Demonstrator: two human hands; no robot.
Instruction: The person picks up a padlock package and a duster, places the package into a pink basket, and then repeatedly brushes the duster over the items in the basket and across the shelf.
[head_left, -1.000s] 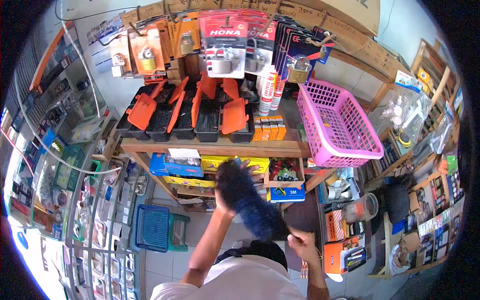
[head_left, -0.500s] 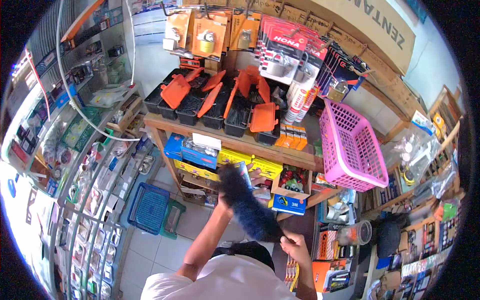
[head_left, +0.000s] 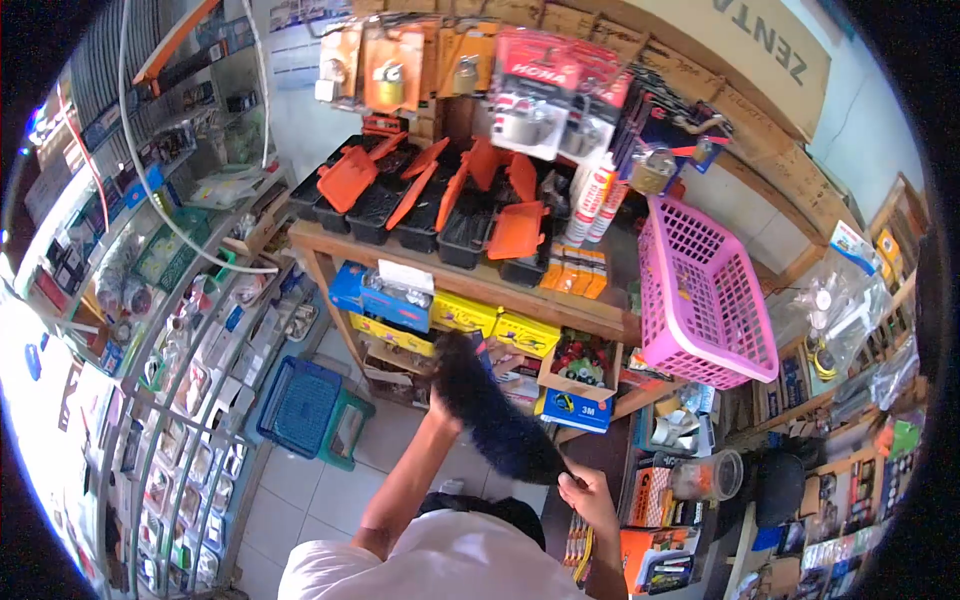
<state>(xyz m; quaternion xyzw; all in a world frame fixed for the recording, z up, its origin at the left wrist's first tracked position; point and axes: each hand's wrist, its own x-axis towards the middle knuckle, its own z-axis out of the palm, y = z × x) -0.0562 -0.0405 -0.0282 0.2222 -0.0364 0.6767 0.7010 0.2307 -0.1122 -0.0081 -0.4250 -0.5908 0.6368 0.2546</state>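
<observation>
My right hand (head_left: 590,497) is closed round the handle end of a dark, fluffy duster (head_left: 500,425). The duster slants up and left, across the front of my left hand (head_left: 508,362). Behind it my left fingers show in part, bent round the side of a small flat packet (head_left: 482,352) with blue and red on it. Most of that packet, the palm and the thumb are hidden by the duster. Yellow boxes (head_left: 527,333) stand on the shelf just beyond my left hand.
Above is a wooden shelf (head_left: 455,278) bearing black bins (head_left: 465,240) with orange lids, plus a pink basket (head_left: 672,345). Padlocks (head_left: 390,85) hang over it. A glass display rack (head_left: 180,430) lines the left; blue (head_left: 295,405) and green (head_left: 345,430) plastic items stand on the floor.
The view has shifted slightly. The duster stays over my left hand with its lower end a little lower, and both hands keep nearly the same pose.
</observation>
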